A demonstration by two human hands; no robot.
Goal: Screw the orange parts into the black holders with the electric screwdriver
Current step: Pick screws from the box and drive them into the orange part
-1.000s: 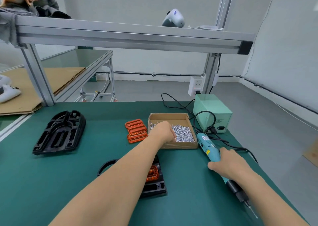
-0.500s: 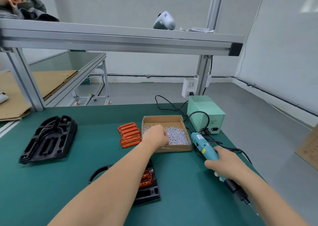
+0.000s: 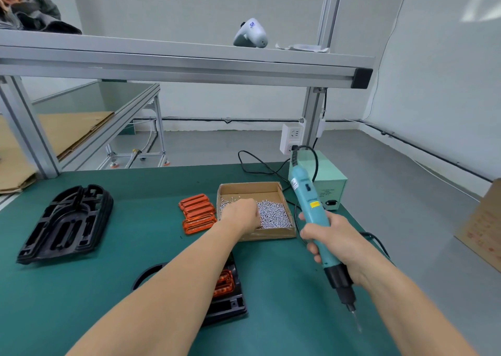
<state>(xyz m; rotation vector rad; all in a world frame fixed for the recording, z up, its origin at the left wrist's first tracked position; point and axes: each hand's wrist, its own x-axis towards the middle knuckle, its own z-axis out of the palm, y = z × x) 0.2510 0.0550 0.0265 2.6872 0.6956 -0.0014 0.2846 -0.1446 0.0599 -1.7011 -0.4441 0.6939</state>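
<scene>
The electric screwdriver (image 3: 314, 214) sits firm in my right hand's (image 3: 333, 240) grip, while my left hand (image 3: 241, 216) digs among screws (image 3: 273, 216), its grip hidden, risking a spill.

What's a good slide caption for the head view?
Left hand reaches into screw box; right hand grips electric screwdriver.

Green pwr box (image 3: 326, 183), white handheld device (image 3: 250, 34) on shelf (image 3: 173, 62)

right hand (image 3: 334, 240) has lifted the electric screwdriver (image 3: 314, 214) off the table, now upright, bit down
</scene>
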